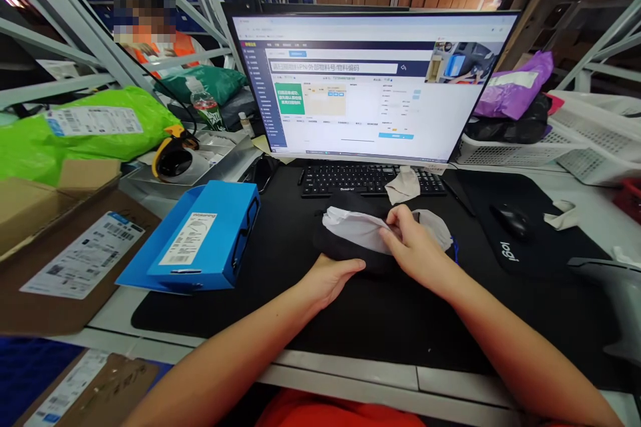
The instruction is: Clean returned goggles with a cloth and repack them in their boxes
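Note:
A dark, soft-looking item with a white lining or sheet showing at its opening lies in front of the keyboard; its exact kind is unclear against the black mat. My left hand is at its near side, thumb stretched along the black edge and the other fingers hidden underneath. With thumb and fingers closed together, my right hand pinches the white material at the opening. More pale material and a bit of blue edging show just beyond the right hand. To the left rests a blue box bearing a white label.
Behind stand a keyboard with a crumpled paper scrap on it and a lit monitor. A mouse and a grey scanner-like device are on the right. An opened carton sits left. Across the frame, a person works.

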The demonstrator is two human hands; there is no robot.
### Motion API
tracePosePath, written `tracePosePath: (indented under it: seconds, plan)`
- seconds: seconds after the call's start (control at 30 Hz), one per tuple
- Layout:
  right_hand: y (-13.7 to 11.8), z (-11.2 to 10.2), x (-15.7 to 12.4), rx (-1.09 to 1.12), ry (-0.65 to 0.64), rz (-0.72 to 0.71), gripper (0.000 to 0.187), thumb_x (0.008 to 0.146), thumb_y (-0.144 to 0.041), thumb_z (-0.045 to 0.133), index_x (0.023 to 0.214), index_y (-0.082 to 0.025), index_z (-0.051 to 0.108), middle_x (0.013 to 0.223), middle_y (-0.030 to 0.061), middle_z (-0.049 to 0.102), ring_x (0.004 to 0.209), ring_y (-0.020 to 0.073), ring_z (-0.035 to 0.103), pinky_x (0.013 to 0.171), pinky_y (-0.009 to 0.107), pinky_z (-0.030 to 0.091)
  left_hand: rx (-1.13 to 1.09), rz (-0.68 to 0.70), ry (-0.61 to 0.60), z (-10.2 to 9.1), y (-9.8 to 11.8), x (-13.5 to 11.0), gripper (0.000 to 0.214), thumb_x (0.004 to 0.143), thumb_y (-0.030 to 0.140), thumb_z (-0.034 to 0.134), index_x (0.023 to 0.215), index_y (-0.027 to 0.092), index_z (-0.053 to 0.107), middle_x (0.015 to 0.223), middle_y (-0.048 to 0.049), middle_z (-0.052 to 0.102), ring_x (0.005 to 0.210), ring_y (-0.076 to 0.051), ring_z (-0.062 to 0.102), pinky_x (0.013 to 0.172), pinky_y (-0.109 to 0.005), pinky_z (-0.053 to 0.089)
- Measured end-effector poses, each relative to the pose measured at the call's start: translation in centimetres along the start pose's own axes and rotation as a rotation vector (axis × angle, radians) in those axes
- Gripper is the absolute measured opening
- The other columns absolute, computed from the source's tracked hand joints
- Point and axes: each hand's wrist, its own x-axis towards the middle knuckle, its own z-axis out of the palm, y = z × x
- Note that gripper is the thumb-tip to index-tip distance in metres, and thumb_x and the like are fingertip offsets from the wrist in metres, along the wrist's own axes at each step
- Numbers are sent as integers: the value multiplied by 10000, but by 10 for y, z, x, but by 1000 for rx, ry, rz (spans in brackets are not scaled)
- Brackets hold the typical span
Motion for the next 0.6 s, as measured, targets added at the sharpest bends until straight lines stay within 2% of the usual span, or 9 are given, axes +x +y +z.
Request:
tracePosePath:
  seconds: [0.07,0.13,0.23,0.33,0.43,0.5,0.6]
  plan:
    - [5,-1,3,100,-111,-55,180,885,-365,563,968,-239,466,887,-4,547,752,169,524,659,280,415,0,14,-43,-1,1,0,747,509,39,894,1213,175,682,1116,-111,763,1132,-321,690,1113,-504,460]
    - [9,0,6,159,-153,-45,262,830,-396,624,958,-241,456,864,-21,507,740,159,481,646,275,402,3,24,-90,-1,1,0,741,522,38,892,1220,172,683,1135,-115,759,1158,-327,678,1130,-503,441]
    - [13,4,10,186,-105,29,334,780,-413,663,977,-237,458,862,-23,509,737,161,479,650,288,404,7,27,-116,-1,2,1,759,518,43,901,1233,172,679,1150,-122,754,1181,-334,666,1146,-507,419]
    - [16,10,12,277,-51,58,383,753,-383,674,1019,-228,445,1003,33,582,914,208,568,793,348,462,16,34,-106,-1,2,1,791,506,56,915,1249,176,672,1148,-123,754,1182,-334,664,1148,-512,412]
    - [18,16,13,352,-11,58,424,739,-345,685,1056,-224,431,1078,66,603,1031,237,588,895,392,466,35,39,-93,-2,0,2,800,501,58,921,1250,180,669,1135,-117,758,1167,-329,672,1140,-509,423]
    - [17,18,13,364,12,26,432,737,-291,680,1083,-226,429,1045,53,615,980,223,605,879,384,471,36,30,-70,-2,0,3,793,499,54,920,1241,183,670,1118,-110,762,1147,-325,682,1122,-504,447]
    - [12,15,11,453,64,-76,483,712,-169,641,1118,-245,391,872,-23,610,818,179,606,798,336,477,22,-8,0,-2,-1,2,786,490,45,917,1222,189,671,1081,-95,770,1119,-314,695,1092,-489,483]
